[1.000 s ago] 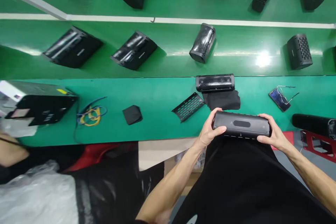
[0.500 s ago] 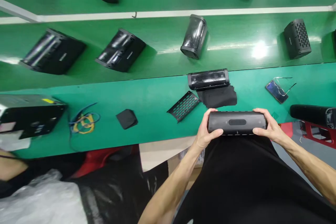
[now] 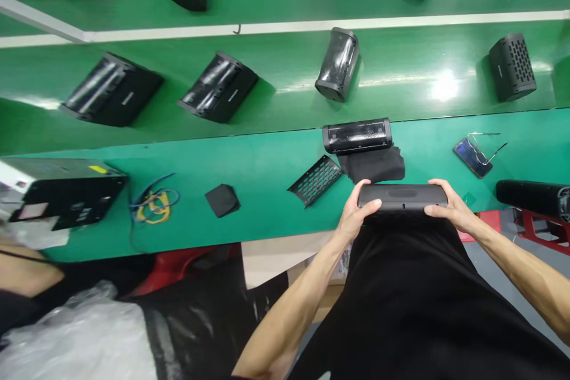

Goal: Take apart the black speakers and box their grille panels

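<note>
A long black speaker (image 3: 401,197) is held level between my two hands at the table's front edge, close to my body. My left hand (image 3: 356,214) grips its left end, thumb on the near side and fingers behind. My right hand (image 3: 450,209) grips the right end in the same way. Beyond it on the table lie a black cloth (image 3: 374,165) and a second speaker housing with a shiny mesh front (image 3: 357,135). A black perforated grille panel (image 3: 316,180) rests tilted to the left of the cloth.
Glasses (image 3: 478,151) lie over a phone (image 3: 472,159) at right. Leftward are a black pad (image 3: 222,200), coiled cables (image 3: 155,206) and a metal-cased device (image 3: 66,196). Several speakers, one with a mesh front (image 3: 338,64), stand on the green shelf (image 3: 276,101). Another person's arm (image 3: 31,267) shows at lower left.
The held speaker has tipped, so its front face with the oval patch is foreshortened and a lower side faces me. Both hands turned with it. The view has shifted slightly left.
</note>
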Available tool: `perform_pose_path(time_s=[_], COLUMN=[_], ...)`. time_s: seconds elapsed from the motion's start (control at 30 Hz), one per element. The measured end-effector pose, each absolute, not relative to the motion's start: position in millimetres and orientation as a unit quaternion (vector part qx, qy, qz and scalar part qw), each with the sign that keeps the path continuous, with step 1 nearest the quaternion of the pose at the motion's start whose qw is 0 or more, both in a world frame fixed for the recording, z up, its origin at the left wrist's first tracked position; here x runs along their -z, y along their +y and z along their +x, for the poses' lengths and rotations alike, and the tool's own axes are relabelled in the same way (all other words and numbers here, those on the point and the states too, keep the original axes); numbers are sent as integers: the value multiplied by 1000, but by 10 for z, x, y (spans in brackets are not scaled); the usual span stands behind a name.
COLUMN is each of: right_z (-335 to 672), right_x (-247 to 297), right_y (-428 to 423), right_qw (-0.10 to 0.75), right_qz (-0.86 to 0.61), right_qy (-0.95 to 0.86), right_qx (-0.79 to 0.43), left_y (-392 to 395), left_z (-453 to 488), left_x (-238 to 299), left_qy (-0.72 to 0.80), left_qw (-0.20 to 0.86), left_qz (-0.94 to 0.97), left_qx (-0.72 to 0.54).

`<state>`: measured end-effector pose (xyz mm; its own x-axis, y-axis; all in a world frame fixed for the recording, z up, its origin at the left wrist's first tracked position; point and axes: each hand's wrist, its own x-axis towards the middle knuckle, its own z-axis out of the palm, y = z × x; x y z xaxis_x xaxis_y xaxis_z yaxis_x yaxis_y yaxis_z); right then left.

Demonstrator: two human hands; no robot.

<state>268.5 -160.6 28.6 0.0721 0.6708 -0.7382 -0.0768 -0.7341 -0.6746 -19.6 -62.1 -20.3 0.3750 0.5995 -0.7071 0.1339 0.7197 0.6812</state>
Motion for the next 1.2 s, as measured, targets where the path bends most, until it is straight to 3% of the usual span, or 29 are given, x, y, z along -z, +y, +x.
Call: perform_pose_path(time_s=[0.17,0.33,0.6,0.73,0.93,1.0,1.07,1.13,1.2], right_z=[2833,2821,2836,2806,2951,3144,3342,3504,3632], right_x=[-158,-67,76,34,19,71,162,286,430], right_y=[-1421,-1494,-1569,-1650,-1837,-1692,-1332,-779,-139], right_qw=[214,286,279,350,356,389,447,514,560], right_qz=[-682,-656,-662,-642,-678,-689,-694,-680,-642], right_qy=[-81,-87,-16,-30,-46,-56,-48,-41,-50], right_qx=[-694,-693,-695,-682,-642,-609,-563,-521,-522], left_y=[-429,-468,-431,-446,-499,-347,-97,188,437], left_z=[-162,-74,-115,-100,-82,-284,-617,-996,-1315], left_x=[279,388,440,430,426,466,553,697,881], left_qy=[535,542,542,529,490,520,617,701,724], left_qw=[794,779,799,789,773,724,593,425,331], left_qz=[265,270,227,278,371,415,475,547,597], left_qx=[-116,-164,-126,-146,-155,-182,-207,-172,-106])
